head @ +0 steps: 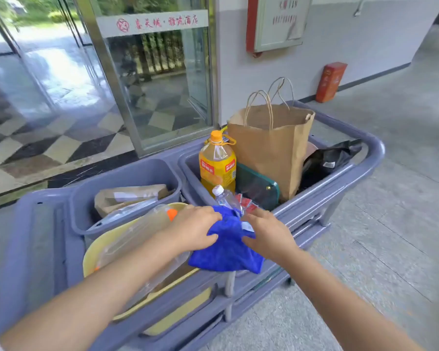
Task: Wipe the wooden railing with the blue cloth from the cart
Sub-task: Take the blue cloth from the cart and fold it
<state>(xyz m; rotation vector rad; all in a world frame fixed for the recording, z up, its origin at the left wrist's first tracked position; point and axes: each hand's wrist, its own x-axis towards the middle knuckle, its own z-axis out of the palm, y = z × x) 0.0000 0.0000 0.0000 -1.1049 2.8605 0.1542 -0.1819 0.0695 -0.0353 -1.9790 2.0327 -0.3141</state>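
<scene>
Both hands meet on one blue cloth [226, 247] at the near rim of the grey cart [360, 171]. The left hand [192, 230] pinches the cloth's left side, thumb below and fingers curled over the top; the right hand [266, 233] grips its right side the same way. The cloth hangs bunched between them, its lower part drooping over the cart's near edge.

The cart holds two grey tubs. The left tub [127, 178] contains one flattened brown paper bag and clear plastic items. The right tub [195, 168] carries one tall yellow bottle with an orange cap [217, 160], one small clear water bottle [223, 197] just beyond the cloth, one standing brown paper bag [271, 145] with two twine handles, one dark green flat case [257, 186], several small red packets and one black bag [330, 158] at the far right. Near the left forearm lies one yellow tray [96, 252] under a clear plastic container.

Glass doors [152, 79] stand beyond the cart on the left. To the right, pale paved floor [390, 224] lies open, with one red box [330, 81] against the far wall.
</scene>
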